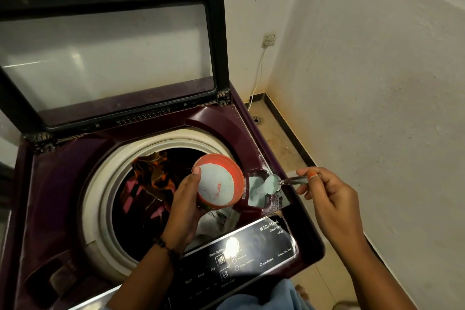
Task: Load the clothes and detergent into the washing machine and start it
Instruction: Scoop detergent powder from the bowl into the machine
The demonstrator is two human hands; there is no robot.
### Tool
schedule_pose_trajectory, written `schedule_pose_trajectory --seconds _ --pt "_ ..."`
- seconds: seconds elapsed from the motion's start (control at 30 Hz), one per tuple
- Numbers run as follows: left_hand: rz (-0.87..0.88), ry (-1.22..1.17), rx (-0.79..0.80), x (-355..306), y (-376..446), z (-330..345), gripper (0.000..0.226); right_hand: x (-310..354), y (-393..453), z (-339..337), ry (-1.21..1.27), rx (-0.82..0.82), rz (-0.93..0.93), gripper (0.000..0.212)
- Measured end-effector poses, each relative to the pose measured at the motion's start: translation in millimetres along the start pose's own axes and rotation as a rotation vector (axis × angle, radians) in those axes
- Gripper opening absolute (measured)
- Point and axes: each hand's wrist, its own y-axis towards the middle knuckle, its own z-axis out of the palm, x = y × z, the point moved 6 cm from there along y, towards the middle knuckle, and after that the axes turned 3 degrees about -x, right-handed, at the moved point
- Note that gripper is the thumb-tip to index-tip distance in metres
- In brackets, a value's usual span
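A maroon top-loading washing machine (63, 184) stands with its glass lid (108, 58) raised. Dark, orange and pink clothes (151, 184) lie in the drum. My left hand (183, 206) grips an orange container (219, 181) filled with pale blue-green detergent powder, held above the drum's right rim. My right hand (327, 194) pinches the handle of a metal spoon (279, 181) heaped with powder. The spoon is over the detergent compartment (261, 191) on the machine's right side, which holds some powder.
The control panel (241, 257) runs along the machine's front edge under my wrists. A white wall (377, 83) closes in on the right, with a socket and cable (268, 40) behind. A floor drain (256, 119) sits in the narrow tiled strip beside the machine.
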Motion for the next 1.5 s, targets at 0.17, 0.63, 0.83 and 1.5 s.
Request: schedule_pose_trajectory --seconds 0.17,0.63,0.83,1.5 --pt "0.001 -0.008 -0.004 -1.3 0.0 -0.3 0.058 4.5 0.0 2.1 -0.050 -0.030 -0.035 0.024" --pt "-0.001 0.006 0.009 -0.2 -0.3 1.2 0.061 13.3 -2.5 6.8 -0.188 -0.028 -0.132 0.024" --pt "0.000 0.012 0.003 0.3 0.7 3.4 0.063 19.6 -1.2 5.7 -0.230 -0.031 -0.161 0.023" --pt "-0.007 0.079 0.017 3.7 -0.9 13.7 0.078 6.8 -1.1 19.5 0.305 0.090 0.157 0.026"
